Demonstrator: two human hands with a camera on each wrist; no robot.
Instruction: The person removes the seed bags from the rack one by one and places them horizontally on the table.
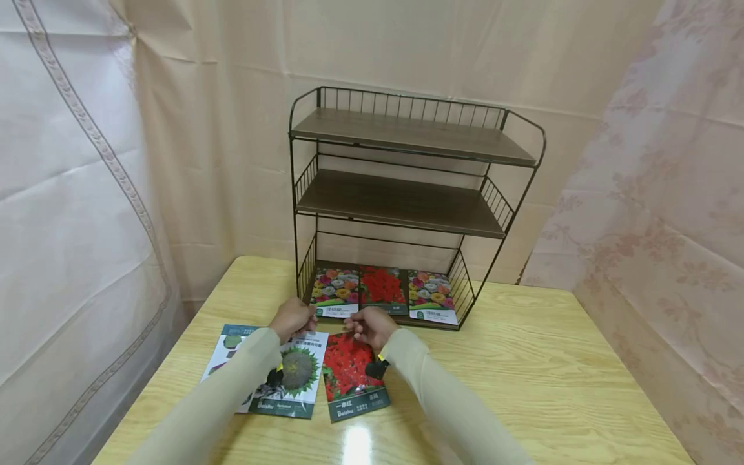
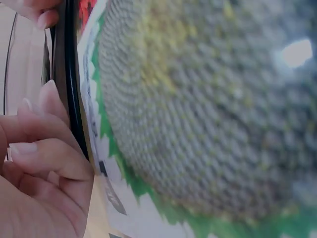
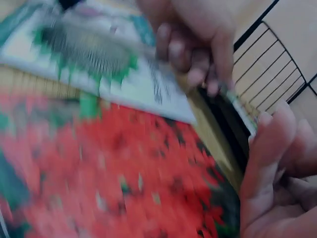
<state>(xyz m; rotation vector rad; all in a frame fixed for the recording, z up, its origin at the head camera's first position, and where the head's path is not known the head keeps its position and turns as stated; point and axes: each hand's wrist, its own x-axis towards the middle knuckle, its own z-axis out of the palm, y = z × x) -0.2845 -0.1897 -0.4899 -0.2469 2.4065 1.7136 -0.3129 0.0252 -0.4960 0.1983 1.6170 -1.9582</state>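
Both my left hand [image 1: 292,318] and right hand [image 1: 374,325] bend their fingers at the near corners of a flat, rectangular, many-coloured flower packet [image 1: 335,290]; whether they pinch it, I cannot tell. It lies just beyond and between them, neither clearly nearer, its long axis seemingly running away from me, on the bottom of the black-wire, brown-board rack [image 1: 398,201]. Pink, white, orange and yellow blooms fill it above a white lower strip.
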